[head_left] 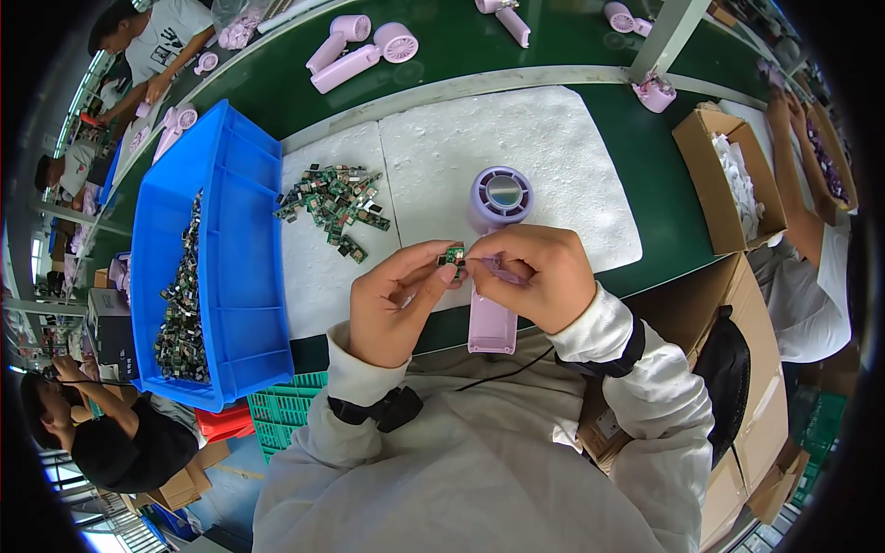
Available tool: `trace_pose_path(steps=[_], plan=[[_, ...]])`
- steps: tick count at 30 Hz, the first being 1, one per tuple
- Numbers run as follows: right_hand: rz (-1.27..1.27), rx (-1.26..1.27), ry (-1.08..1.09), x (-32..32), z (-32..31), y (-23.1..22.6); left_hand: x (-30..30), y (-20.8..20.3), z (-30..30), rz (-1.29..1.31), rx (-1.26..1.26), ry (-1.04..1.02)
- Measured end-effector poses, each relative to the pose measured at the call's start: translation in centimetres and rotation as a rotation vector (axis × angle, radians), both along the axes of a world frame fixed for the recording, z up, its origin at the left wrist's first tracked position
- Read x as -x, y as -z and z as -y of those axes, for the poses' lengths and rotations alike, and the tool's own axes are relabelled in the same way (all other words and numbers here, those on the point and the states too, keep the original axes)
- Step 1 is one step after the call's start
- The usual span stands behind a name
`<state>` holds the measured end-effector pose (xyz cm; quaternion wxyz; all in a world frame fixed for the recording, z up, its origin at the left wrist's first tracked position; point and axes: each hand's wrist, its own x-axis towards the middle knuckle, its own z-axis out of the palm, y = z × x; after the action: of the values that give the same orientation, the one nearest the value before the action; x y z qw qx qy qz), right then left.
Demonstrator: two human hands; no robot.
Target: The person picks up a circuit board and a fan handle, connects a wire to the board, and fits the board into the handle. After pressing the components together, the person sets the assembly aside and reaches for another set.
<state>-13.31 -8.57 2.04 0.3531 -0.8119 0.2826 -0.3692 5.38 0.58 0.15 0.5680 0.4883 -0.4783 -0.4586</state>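
My left hand (392, 300) pinches a small green circuit board (453, 256) between thumb and fingertips. My right hand (535, 272) is closed beside it, its fingertips touching the board's right edge and holding thin wires. Both hands hover over a lilac hand-held fan body (498, 198) that lies on white foam (544, 138), round head away from me, handle (490, 327) towards me. A heap of the same green boards (334, 205) lies on the foam to the left.
A blue bin (235, 276) of small dark parts stands at my left. Pink fans (359, 51) lie on the green belt beyond. An open cardboard box (724, 184) with white pieces stands at the right, beside another person's arm (797, 184). Other workers sit at the left.
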Motion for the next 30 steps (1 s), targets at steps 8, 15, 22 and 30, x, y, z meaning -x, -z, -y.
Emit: trace_pose_path(steps=[8, 15, 22, 30], plan=[[-0.011, -0.013, 0.000, 0.1, -0.1, 0.0, -0.3, 0.5, 0.0, -0.073, 0.039, 0.025], [0.010, -0.043, -0.016, 0.2, -0.2, -0.2, -0.5, 0.9, 0.0, -0.115, 0.112, 0.030], [0.083, -0.305, -0.111, 0.7, -0.2, -0.4, -1.8, 0.2, -0.2, -0.181, 0.013, 0.160], [0.033, -0.292, -0.137, 0.8, -0.2, -0.3, -1.5, 0.5, -0.6, -0.175, 0.054, 0.161]])
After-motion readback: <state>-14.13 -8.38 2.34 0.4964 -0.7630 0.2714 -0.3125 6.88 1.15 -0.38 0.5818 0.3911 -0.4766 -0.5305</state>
